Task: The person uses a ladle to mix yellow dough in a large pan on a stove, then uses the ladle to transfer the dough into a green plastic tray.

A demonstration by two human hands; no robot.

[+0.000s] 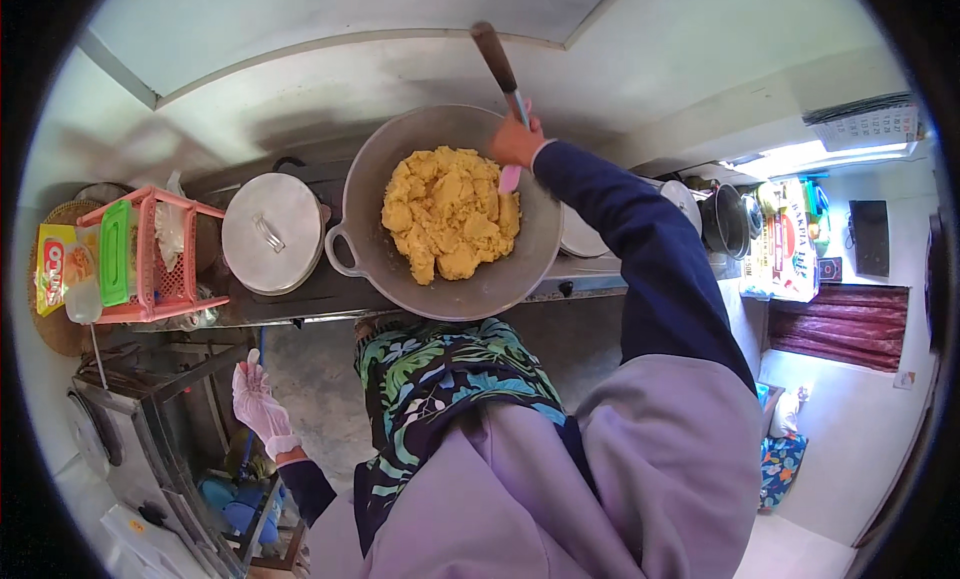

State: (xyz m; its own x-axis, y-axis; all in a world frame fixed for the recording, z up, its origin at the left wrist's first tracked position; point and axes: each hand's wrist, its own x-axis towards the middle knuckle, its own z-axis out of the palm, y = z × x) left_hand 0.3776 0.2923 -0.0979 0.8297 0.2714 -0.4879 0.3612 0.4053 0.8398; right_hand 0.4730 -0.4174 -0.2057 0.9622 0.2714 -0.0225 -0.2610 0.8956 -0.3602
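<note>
Right hand (518,141) around spatula (495,61); yellow mash (450,214) in grey pan (465,297)

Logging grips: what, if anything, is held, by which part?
Right hand: brown-handled cooking utensil, gripped by the shaft below its handle. Left hand: nothing.

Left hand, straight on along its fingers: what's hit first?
The left hand would probably meet the counter's front edge first; depth is unclear, so it might pass below.
</note>
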